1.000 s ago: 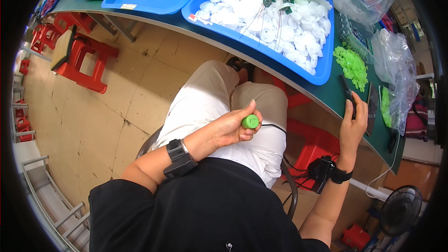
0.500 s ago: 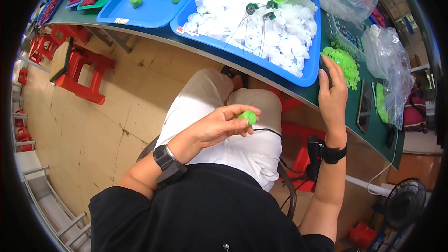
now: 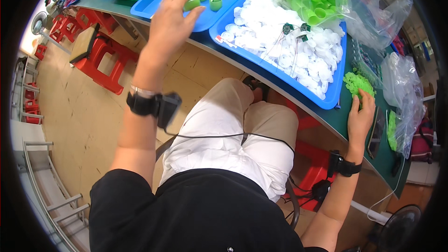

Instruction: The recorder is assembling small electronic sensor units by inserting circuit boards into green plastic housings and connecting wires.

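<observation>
My left hand (image 3: 173,25) reaches over the near side of a blue tray (image 3: 148,5). Between its thumb and fingers is a small green cup (image 3: 192,3), tilted. Several like cups with thin dark wires stand in that tray, a green cup (image 3: 215,3) among them; some are partly hidden by my fingers. My right hand (image 3: 361,116) is at the table's right side, its fingertips at a pile of bright green small pieces (image 3: 358,83). Its thumb and forefinger look apart, and I make out nothing held there.
A second blue tray (image 3: 332,101) holds many white translucent caps (image 3: 298,56), with small wired circuit boards (image 3: 288,29) on top. A bag of green cups (image 3: 317,0) leans over its far edge. A phone (image 3: 376,133) lies right of my right hand. Red stools (image 3: 105,60) stand at left.
My left hand has carried the green cup from above my lap up and left to the blue tray. My right hand has come from beside the tray corner to the bright green pile. The view has shifted.
</observation>
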{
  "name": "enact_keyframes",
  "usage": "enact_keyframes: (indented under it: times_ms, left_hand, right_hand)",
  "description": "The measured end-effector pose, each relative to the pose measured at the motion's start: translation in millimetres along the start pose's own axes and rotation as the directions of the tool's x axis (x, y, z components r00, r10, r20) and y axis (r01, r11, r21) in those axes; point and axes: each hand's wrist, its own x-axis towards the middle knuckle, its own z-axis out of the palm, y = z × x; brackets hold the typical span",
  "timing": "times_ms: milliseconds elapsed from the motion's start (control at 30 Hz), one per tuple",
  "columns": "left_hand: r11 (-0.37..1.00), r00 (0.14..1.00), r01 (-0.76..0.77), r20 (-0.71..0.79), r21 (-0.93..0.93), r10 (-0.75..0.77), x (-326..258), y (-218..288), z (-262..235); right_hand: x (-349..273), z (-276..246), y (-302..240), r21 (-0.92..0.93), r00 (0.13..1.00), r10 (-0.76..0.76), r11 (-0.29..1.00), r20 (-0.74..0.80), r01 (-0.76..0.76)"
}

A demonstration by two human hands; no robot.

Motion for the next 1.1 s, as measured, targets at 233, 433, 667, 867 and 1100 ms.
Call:
enact_keyframes:
  times_ms: [233,433,667,867,1100]
  left_hand:
    - [0.731,0.836,-0.304,0.539,0.610,-0.103,54,-19,8]
    - [0.761,0.912,-0.311,0.403,0.569,0.072,57,8,6]
    - [0.914,0.828,-0.384,0.389,-0.130,0.403,45,93,32]
    - [0.815,0.826,-0.464,0.163,-0.348,0.540,73,104,99]
    - [0.806,0.699,-0.588,0.463,-0.060,0.545,90,129,138]
  right_hand:
    - [-4,-1,-6,-0.106,0.998,-0.053,0.993,-0.038,0.048]
    - [-5,0,-6,-0.134,0.995,-0.071,0.989,-0.071,0.061]
    - [2,-17,-47,0.219,0.983,0.003,0.975,-0.181,0.037]
    - [35,-9,-144,0.589,0.980,-0.200,0.791,-0.007,0.166]
    - [59,23,-169,0.395,0.974,-0.191,0.910,0.124,0.128]
